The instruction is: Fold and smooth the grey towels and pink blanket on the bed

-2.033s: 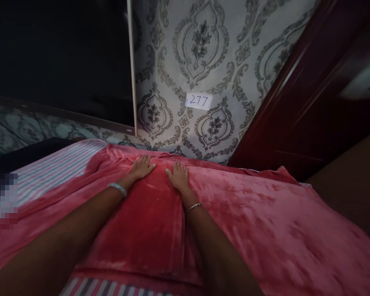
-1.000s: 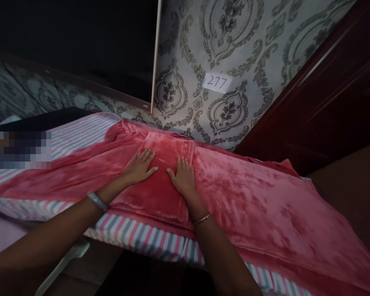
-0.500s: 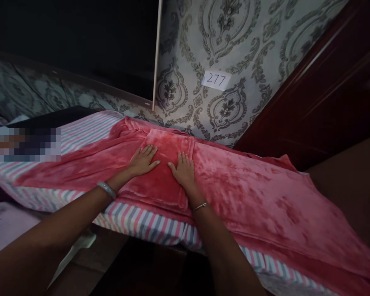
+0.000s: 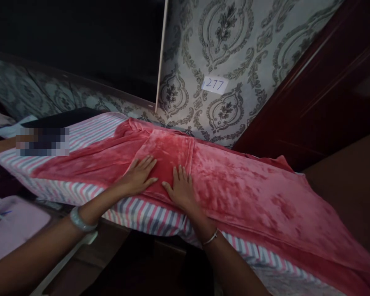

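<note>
A plush red blanket (image 4: 240, 181) is spread over a striped cloth (image 4: 148, 216) on a long raised surface. Near its middle lies a folded, smoother section (image 4: 169, 150) with straight side edges. My left hand (image 4: 138, 176) rests flat on the left part of this section, fingers apart and pointing away from me. Beside it my right hand (image 4: 181, 187) presses flat near the right edge, thumb spread toward the left hand. Neither hand grips the fabric. Under my palms the front edge of the folded section is partly hidden.
A large dark screen (image 4: 80, 45) hangs on the patterned wall, right of it a paper label (image 4: 215, 84) reading 277. Dark red glossy furniture (image 4: 320, 82) stands at the right. Another person's arm (image 4: 3, 146) reaches in at the left beside a blurred patch. A pale chair (image 4: 18, 230) is lower left.
Both hands have slid toward me over the folded section, from its middle to near its front edge. They stay flat. The view has shifted slightly.
</note>
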{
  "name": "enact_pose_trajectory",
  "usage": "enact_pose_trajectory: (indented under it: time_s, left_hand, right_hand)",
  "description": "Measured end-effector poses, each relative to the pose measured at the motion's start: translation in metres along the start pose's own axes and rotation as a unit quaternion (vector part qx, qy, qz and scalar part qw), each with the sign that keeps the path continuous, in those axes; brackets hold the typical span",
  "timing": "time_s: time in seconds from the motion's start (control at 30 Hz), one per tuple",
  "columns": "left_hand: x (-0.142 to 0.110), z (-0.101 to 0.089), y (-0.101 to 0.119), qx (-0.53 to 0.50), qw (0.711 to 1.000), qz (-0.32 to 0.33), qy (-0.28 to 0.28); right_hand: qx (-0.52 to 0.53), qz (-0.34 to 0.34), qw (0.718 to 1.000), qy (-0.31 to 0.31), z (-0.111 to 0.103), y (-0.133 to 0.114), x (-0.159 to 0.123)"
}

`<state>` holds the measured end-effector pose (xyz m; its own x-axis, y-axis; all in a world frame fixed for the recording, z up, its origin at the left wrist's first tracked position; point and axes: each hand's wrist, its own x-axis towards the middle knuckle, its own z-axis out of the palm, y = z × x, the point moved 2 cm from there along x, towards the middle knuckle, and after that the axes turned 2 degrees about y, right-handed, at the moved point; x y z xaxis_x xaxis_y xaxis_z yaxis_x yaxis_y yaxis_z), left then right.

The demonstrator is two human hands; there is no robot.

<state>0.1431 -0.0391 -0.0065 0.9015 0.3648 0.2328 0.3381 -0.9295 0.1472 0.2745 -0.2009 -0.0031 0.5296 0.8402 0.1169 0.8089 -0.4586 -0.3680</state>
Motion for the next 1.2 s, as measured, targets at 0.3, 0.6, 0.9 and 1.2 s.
enact_pose_trajectory:
  time_s: [0.3, 0.6, 0.9, 1.2]
  left_hand:
    - [-0.016, 0.023, -0.008, 0.03, 0.999, -0.003, 0.014]
    - [-0.017, 0.025, -0.013, 0.02, 1.0, 0.006, 0.016]
    - [-0.015, 0.028, -0.019, 0.024, 0.999, 0.004, 0.034]
    - [-0.012, 0.029, -0.023, 0.033, 0.998, 0.009, 0.046]
  right_hand:
    - [-0.013, 0.002, 1.0, -0.011, 0.007, 0.007, -0.008]
    - [-0.007, 0.007, 1.0, -0.003, 0.01, 0.007, -0.009]
    - [0.008, 0.004, 1.0, 0.004, 0.008, 0.005, -0.007]
    - [0.015, 0.005, 1.0, 0.008, 0.006, 0.002, -0.006]
